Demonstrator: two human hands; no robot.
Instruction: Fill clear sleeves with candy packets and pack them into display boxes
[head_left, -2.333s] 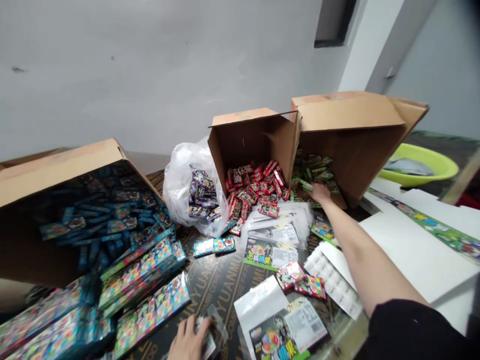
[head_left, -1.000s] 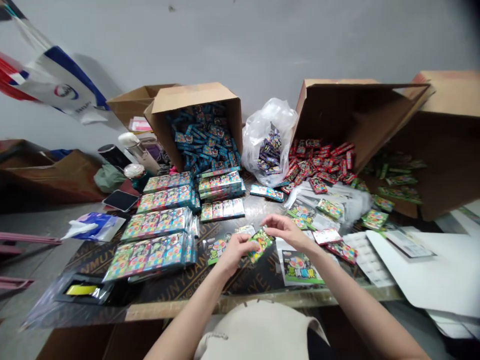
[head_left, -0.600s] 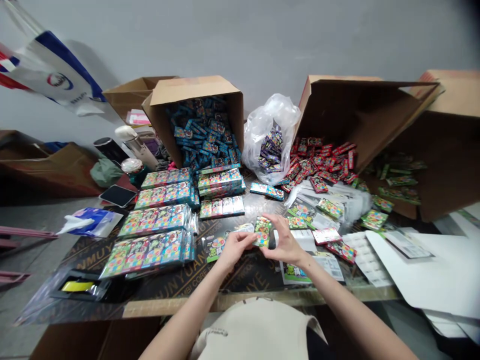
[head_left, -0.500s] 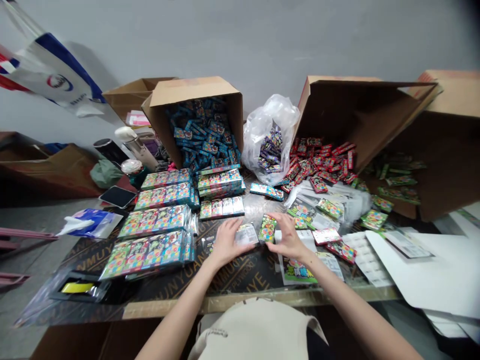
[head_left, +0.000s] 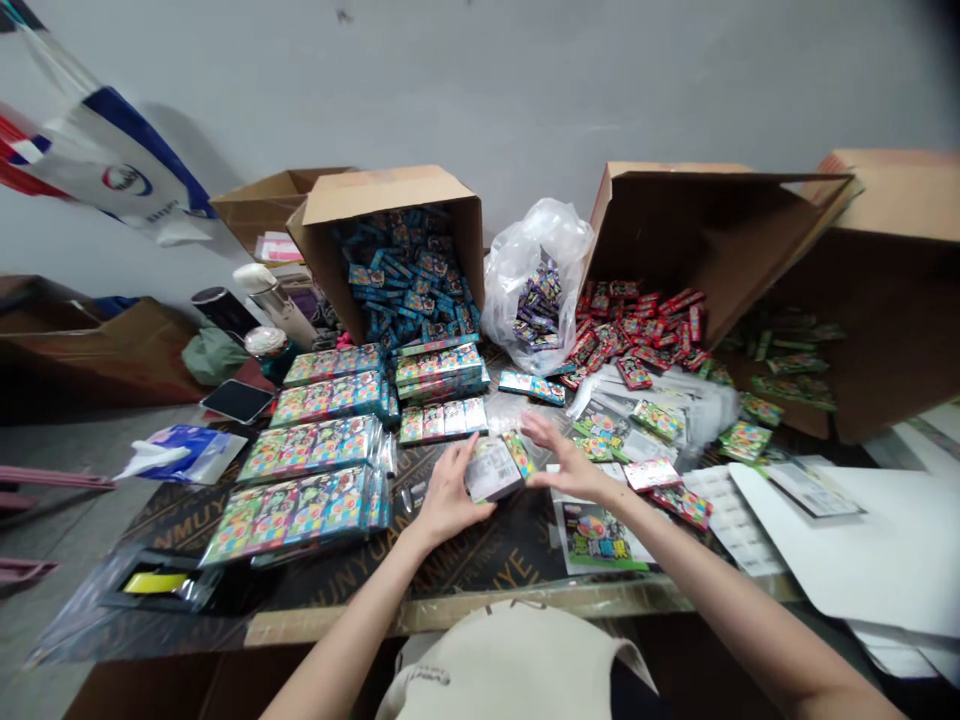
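Observation:
My left hand (head_left: 452, 497) is closed around the left side of a small flat pack (head_left: 491, 470) with a grey-white printed face, its thumb along the near edge and fingers along the far one. At the pack's right end sits a small green, colourful candy box (head_left: 519, 455), lying against it. My right hand (head_left: 564, 462) is just right of that box, fingers spread and thumb apart, with nothing plainly gripped. Clear plastic (head_left: 514, 412) lies behind the pack. To the left stand stacks of wrapped multi-box packs (head_left: 292, 510).
Cartons of blue boxes (head_left: 412, 280), red boxes (head_left: 652, 325) and green boxes (head_left: 795, 360) line the back, with a clear bag (head_left: 540, 290) of purple ones between. Printed bags (head_left: 600, 535) and white sheets (head_left: 840, 540) lie right. A tape dispenser (head_left: 157, 582) sits front left.
The printed pack has tilted up and shifted slightly right, meeting the green box. My right fingers have opened away from the box, which they held before.

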